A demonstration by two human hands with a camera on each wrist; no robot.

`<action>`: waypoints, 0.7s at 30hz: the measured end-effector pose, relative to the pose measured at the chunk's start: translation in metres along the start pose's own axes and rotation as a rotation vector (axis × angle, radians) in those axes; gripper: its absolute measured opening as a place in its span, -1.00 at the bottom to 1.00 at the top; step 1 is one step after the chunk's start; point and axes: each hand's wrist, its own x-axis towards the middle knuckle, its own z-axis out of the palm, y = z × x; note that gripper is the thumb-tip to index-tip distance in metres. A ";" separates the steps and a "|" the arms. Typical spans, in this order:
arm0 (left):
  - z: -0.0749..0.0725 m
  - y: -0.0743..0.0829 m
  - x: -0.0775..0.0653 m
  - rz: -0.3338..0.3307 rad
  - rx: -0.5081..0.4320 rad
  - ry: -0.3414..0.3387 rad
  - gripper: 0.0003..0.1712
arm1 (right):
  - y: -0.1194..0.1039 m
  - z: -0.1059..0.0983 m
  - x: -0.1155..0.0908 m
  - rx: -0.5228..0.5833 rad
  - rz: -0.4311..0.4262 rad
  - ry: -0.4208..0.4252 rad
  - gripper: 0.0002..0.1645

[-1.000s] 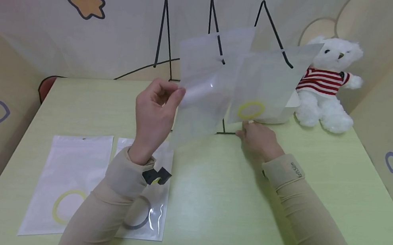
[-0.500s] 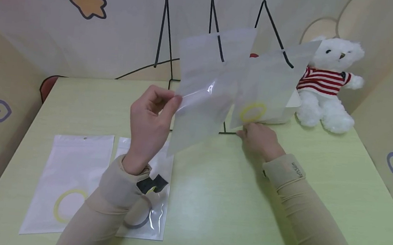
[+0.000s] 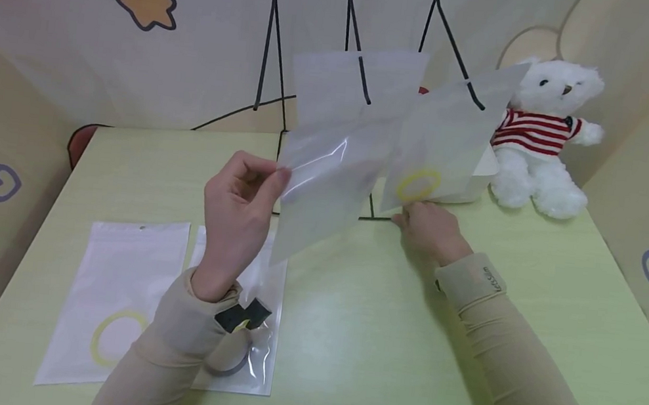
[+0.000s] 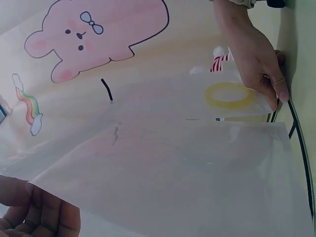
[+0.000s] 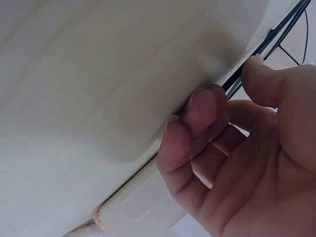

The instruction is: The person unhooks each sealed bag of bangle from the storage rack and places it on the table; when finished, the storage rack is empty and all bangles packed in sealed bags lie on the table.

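Note:
My left hand pinches the left edge of a translucent white zip bag between thumb and fingers. That bag hangs from the middle hook of a black wire rack, its surface creased and shiny. A second bag, showing a yellow ring near its bottom, hangs from the right hook. Low down, my right hand grips the rack's base wire at the tabletop; in the right wrist view its curled fingers and thumb are at the black wire. The hung bags hide much of the rack.
Two more bags lie flat on the table: one with a yellow ring at the left, one with a grey ring partly under my left forearm. A white teddy bear in a striped shirt sits behind the rack's right side.
My left hand has moved left and down, drawing the bag's edge with it, so the bag is spread wider and more creased. The right hand stays on the rack's base.

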 end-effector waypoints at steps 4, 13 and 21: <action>-0.002 0.001 -0.004 -0.037 -0.014 -0.005 -0.88 | 0.000 -0.001 -0.001 -0.003 -0.001 -0.001 -0.65; -0.012 0.007 -0.018 -0.204 -0.028 -0.034 -0.95 | 0.002 0.001 0.001 -0.006 0.001 -0.006 -0.69; -0.019 0.000 -0.031 -0.398 0.054 -0.110 -0.93 | 0.002 0.000 0.000 -0.024 0.006 -0.026 -0.62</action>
